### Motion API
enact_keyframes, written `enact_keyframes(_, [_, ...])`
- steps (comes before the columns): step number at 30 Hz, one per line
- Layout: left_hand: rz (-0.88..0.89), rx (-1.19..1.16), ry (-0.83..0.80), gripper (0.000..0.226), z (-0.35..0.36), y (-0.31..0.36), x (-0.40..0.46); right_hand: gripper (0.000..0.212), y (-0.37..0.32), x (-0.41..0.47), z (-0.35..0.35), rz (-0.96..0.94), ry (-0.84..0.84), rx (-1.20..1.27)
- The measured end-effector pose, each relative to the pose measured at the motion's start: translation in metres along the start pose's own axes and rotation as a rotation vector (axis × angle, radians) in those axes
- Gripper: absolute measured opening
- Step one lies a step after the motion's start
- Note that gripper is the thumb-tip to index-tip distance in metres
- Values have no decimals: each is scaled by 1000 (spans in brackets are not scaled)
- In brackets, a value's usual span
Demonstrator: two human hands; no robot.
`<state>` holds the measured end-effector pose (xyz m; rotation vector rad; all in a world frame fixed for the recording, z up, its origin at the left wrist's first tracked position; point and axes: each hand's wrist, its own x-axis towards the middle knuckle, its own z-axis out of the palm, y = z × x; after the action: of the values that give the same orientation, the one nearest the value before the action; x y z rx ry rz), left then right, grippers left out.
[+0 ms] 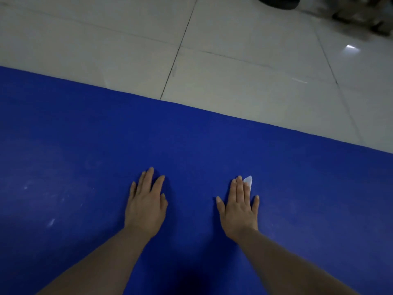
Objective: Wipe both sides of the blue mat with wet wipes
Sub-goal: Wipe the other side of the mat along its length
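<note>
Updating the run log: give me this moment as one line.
left hand: flat on blue mat | right hand: flat, pressing wet wipe on mat | floor: tiled

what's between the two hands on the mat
Only bare blue mat, in the head view. The left hand and right hand lie flat and apart; the wipe peeks out under the right fingers, on the far side.

Pale glossy floor tiles (244, 67), crossed by dark grout lines (178, 50), stretch ahead of me; a light glare (350, 47) shines right, blurred dark shapes (361, 15) beyond.
</note>
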<state>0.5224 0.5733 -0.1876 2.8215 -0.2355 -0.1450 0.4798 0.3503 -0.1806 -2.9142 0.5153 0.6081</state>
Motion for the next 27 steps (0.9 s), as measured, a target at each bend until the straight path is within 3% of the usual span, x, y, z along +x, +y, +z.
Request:
enact_keyframes(3, [-4, 71, 48, 51, 21, -1, 4, 87, -7, 1, 15, 74, 200, 73])
enact_keyframes(6, [0, 100, 70, 57, 27, -3, 5, 78, -43, 17, 13, 93, 301, 131])
enact_keyframes(10, [-24, 111, 26, 60, 27, -5, 7, 75, -121, 35, -3, -527, 115, 121])
enact_keyframes(12, [-37, 94, 9, 60, 24, -4, 7, 68, -122, 53, -16, -634, 70, 32])
enact_keyframes(14, [-39, 72, 25, 59, 22, -3, 7, 66, -89, 75, -20, -481, 217, -24])
enact_keyframes(16, [-29, 69, 45, 59, 21, -2, 8, 65, -38, 92, -26, -172, 406, 17])
enact_keyframes(18, [-26, 74, 51, 59, 23, -3, 8, 59, 0, 103, -33, 140, 316, 98])
enact_keyframes(20, [-19, 76, 46, 59, 23, -3, 8, 60, 1, 104, -33, 245, 237, 95])
enact_keyframes(23, [-20, 67, 48, 59, 22, -4, 9, 79, -51, 89, -25, -121, 270, 43])
enact_keyframes(25, [-23, 65, 39, 60, 21, -3, 9, 82, -83, 72, -21, -416, 139, 37])
enact_keyframes(27, [-25, 59, 23, 60, 20, -4, 10, 80, -82, 72, -25, -524, 96, -45])
